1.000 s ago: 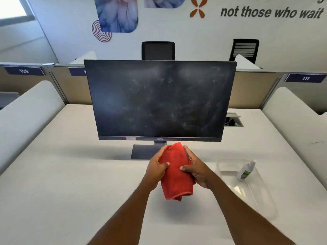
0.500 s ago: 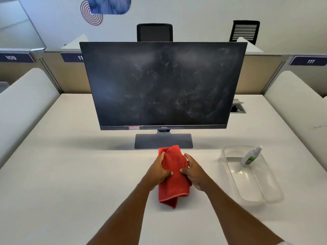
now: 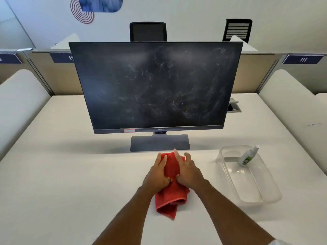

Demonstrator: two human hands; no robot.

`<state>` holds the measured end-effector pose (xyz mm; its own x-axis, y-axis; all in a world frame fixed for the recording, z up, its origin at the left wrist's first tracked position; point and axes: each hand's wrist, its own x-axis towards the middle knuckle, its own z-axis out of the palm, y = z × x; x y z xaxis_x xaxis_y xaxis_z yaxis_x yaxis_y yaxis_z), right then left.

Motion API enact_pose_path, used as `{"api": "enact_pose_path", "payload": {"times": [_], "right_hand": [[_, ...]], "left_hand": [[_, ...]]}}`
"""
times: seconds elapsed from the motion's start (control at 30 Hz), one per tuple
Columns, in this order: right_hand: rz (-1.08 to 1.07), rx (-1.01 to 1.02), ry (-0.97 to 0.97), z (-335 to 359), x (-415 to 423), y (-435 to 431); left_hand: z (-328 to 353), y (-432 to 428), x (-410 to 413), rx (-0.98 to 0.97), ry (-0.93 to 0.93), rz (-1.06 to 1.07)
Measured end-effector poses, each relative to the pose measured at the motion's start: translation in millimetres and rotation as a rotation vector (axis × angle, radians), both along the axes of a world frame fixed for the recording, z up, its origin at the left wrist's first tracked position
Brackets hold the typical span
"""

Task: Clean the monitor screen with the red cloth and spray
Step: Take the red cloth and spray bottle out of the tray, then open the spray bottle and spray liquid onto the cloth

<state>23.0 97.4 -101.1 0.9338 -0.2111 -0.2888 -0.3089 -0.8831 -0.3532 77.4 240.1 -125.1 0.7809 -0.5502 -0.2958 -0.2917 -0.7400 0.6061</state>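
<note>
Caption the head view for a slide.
Left hand grips the red cloth, right hand rests on it, before a smudged monitor; spray bottle in clear tray.
</note>
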Motion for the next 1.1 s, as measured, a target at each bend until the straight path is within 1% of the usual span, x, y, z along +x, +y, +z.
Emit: {"api": "enact_pose_path", "payload": {"times": [0.07,0.13,0.23,0.4,0.47,0.57,0.67,0.8,0.9,1.0,1.1], "right_hand": [[0.125,-0.085,0.013,-3,1,0],[0.186,-0.136,0.06,-5,4,-1],[0.177,-0.159,0.112,-6,9,-5],[0.16,-0.123,0.142,-8,12,-9],[0.142,-0.092,0.126,-7,13,-12],[0.059,-0.039,0.047,-2,12,-17],[-0.058,-0.028,-0.084,5,11,-27],[-0.138,-0.025,-0.211,19,5,-45],[-0.207,-0.016,-0.29,32,-3,-61],[-0.245,-0.021,-0.339,45,-11,-81],[-0.313,-0.095,-0.294,57,-22,-106]], "left_hand": [[0,-1,2,0.043,-0.021,-0.047],[-1,-2,5,0.091,-0.018,-0.047],[-3,-3,10,0.152,0.02,-0.008],[-2,-6,17,0.179,0.102,0.01],[3,-9,18,0.216,0.058,0.044],[13,-15,18,0.264,-0.128,0.11],[23,-29,17,0.203,-0.228,0.173],[38,-60,12,0.063,-0.198,0.178],[49,-90,5,-0.058,-0.195,0.14],[59,-121,-2,-0.182,-0.183,0.064],[70,-152,-13,-0.231,-0.149,0.0]]}}
